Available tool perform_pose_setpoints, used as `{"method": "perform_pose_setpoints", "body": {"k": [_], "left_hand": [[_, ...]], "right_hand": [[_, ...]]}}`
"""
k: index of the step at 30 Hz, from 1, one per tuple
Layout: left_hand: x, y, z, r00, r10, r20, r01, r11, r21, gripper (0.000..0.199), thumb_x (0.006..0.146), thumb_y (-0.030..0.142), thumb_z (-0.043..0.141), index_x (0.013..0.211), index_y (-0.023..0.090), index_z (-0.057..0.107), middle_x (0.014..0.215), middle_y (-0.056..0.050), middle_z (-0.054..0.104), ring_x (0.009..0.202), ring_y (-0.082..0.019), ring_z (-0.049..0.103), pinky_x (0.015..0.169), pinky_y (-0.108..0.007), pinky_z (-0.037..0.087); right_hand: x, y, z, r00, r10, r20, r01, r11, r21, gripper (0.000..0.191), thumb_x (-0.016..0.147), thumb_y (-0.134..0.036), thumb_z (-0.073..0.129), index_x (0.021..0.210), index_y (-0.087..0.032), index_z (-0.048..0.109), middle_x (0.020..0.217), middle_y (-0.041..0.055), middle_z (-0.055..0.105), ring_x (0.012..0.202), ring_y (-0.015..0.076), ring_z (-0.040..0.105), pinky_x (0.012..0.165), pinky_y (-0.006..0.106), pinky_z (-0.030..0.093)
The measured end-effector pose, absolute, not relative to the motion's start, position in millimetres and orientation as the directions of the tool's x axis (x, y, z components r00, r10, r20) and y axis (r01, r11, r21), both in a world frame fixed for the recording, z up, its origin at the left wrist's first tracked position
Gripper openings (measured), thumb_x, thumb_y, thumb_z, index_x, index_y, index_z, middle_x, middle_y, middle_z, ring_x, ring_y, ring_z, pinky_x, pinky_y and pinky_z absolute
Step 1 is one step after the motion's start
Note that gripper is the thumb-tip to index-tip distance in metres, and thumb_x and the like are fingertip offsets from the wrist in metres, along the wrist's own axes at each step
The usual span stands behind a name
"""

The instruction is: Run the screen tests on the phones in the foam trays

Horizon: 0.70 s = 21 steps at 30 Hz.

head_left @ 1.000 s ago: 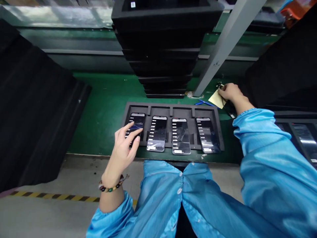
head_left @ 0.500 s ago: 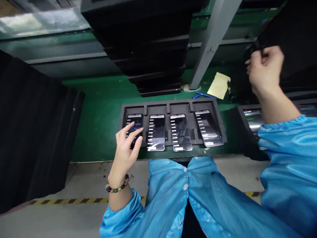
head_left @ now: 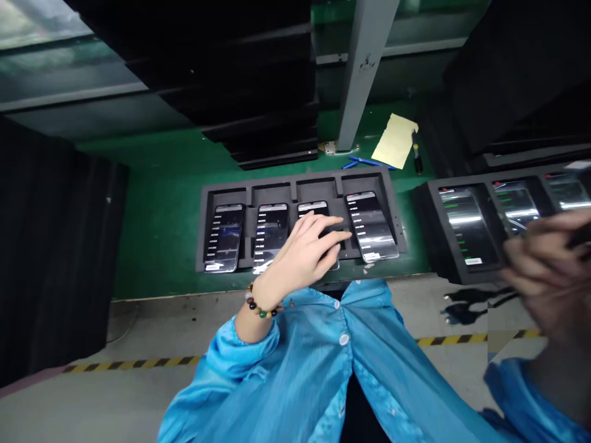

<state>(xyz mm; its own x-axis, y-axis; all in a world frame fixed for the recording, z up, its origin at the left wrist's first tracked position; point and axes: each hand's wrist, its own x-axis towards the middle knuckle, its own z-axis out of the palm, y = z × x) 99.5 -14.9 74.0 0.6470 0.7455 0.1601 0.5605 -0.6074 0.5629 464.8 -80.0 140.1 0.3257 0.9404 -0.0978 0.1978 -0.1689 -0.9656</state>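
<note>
My left hand (head_left: pixel 308 247) hovers over or touches the third phone (head_left: pixel 312 207) from the left, its fingers spread apart and covering much of the screen. Two more phones, the leftmost one (head_left: pixel 225 239) and the second one (head_left: pixel 271 231), lie to its left. Just right of my fingertips is the rightmost phone (head_left: pixel 372 226), tilted. All rest in a dark grey tray (head_left: pixel 295 181) with lit lists on their screens. At the right edge my right hand (head_left: pixel 538 264) is blurred, its fingers curled. Black cables (head_left: pixel 464 306) with metal tips trail from it.
A second tray (head_left: pixel 431 197) with several phones, one a lit phone (head_left: pixel 466 215), stands at the right. Behind are a yellow paper (head_left: pixel 396 141), a blue pen (head_left: pixel 372 162) and a dark marker (head_left: pixel 416 152). A grey post (head_left: pixel 364 67) and stacked black trays (head_left: pixel 258 92) rise at the back.
My left hand has moved right from the leftmost phone to the third. My right hand has come down from the upper right to the right tray, and black cables now show beside it.
</note>
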Motion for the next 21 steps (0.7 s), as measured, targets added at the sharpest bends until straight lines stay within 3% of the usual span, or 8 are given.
{"method": "perform_pose_setpoints", "body": {"k": [3,5,7,12,15,17,19,21], "left_hand": [[110,-6,71,0.638,0.762,0.109,0.602,-0.583,0.546,0.036,0.111,0.024,0.052,0.141,0.025,0.071,0.155,-0.011,0.065,0.144,-0.030,0.057,0.131,-0.059,0.041],[115,-1,70,0.638,0.764,0.099,0.619,-0.584,0.525,0.036,0.111,0.024,0.051,0.141,0.025,0.071,0.154,-0.011,0.065,0.142,-0.030,0.058,0.130,-0.058,0.041],[120,4,69,0.643,0.760,0.097,0.628,-0.595,0.502,0.037,0.111,0.023,0.050,0.141,0.024,0.071,0.153,-0.011,0.065,0.140,-0.030,0.058,0.130,-0.058,0.040],[137,7,64,0.675,0.733,0.087,0.635,-0.637,0.437,0.040,0.112,0.021,0.046,0.142,0.024,0.072,0.153,-0.011,0.065,0.138,-0.030,0.058,0.131,-0.058,0.040],[144,6,61,0.683,0.727,0.073,0.649,-0.650,0.396,0.043,0.110,0.019,0.047,0.144,0.026,0.073,0.158,-0.012,0.060,0.141,-0.031,0.055,0.131,-0.060,0.039],[147,6,60,0.679,0.733,0.046,0.667,-0.642,0.378,0.043,0.110,0.019,0.048,0.143,0.027,0.075,0.160,-0.012,0.059,0.142,-0.032,0.054,0.132,-0.062,0.038],[148,7,60,0.672,0.740,0.020,0.682,-0.630,0.371,0.043,0.110,0.019,0.048,0.143,0.027,0.075,0.161,-0.012,0.057,0.143,-0.033,0.054,0.133,-0.063,0.036],[150,9,63,0.662,0.749,0.010,0.692,-0.617,0.374,0.044,0.110,0.020,0.047,0.145,0.026,0.073,0.163,-0.013,0.056,0.145,-0.033,0.053,0.133,-0.064,0.036]], "right_hand": [[425,-105,121,0.238,0.922,-0.306,-0.125,-0.283,-0.951,0.047,0.093,-0.079,0.066,0.100,-0.034,0.076,0.064,-0.0002,0.034,0.050,0.0152,0.030,0.043,0.034,0.017],[414,-114,101,0.173,0.937,-0.304,-0.194,-0.270,-0.943,0.030,0.092,-0.062,0.079,0.096,-0.033,0.072,0.062,-0.0037,0.033,0.049,0.0128,0.028,0.043,0.029,0.020],[410,-117,81,0.147,0.955,-0.257,-0.255,-0.214,-0.943,0.028,0.096,-0.053,0.079,0.089,-0.030,0.064,0.059,-0.0072,0.026,0.047,0.0102,0.022,0.044,0.025,0.020],[404,-116,48,0.104,0.974,-0.201,-0.342,-0.155,-0.927,0.053,0.102,-0.079,0.058,0.090,-0.028,0.062,0.056,-0.0100,0.018,0.046,0.0084,0.012,0.044,0.022,0.019],[400,-115,44,0.113,0.978,-0.173,-0.332,-0.127,-0.935,0.054,0.100,-0.078,0.063,0.089,-0.025,0.068,0.056,-0.0088,0.022,0.047,0.0084,0.020,0.046,0.023,0.021],[399,-114,45,0.155,0.975,-0.156,-0.322,-0.100,-0.941,0.042,0.104,-0.067,0.066,0.098,-0.026,0.073,0.057,-0.0082,0.026,0.048,0.0090,0.025,0.048,0.023,0.024],[399,-112,46,0.210,0.964,-0.166,-0.317,-0.094,-0.944,0.030,0.107,-0.058,0.067,0.120,-0.032,0.074,0.058,-0.0091,0.027,0.049,0.0096,0.024,0.049,0.024,0.025],[401,-110,46,0.248,0.953,-0.175,-0.300,-0.096,-0.949,0.038,0.107,-0.059,0.066,0.137,-0.036,0.069,0.058,-0.0101,0.026,0.048,0.0102,0.022,0.049,0.025,0.025]]}}
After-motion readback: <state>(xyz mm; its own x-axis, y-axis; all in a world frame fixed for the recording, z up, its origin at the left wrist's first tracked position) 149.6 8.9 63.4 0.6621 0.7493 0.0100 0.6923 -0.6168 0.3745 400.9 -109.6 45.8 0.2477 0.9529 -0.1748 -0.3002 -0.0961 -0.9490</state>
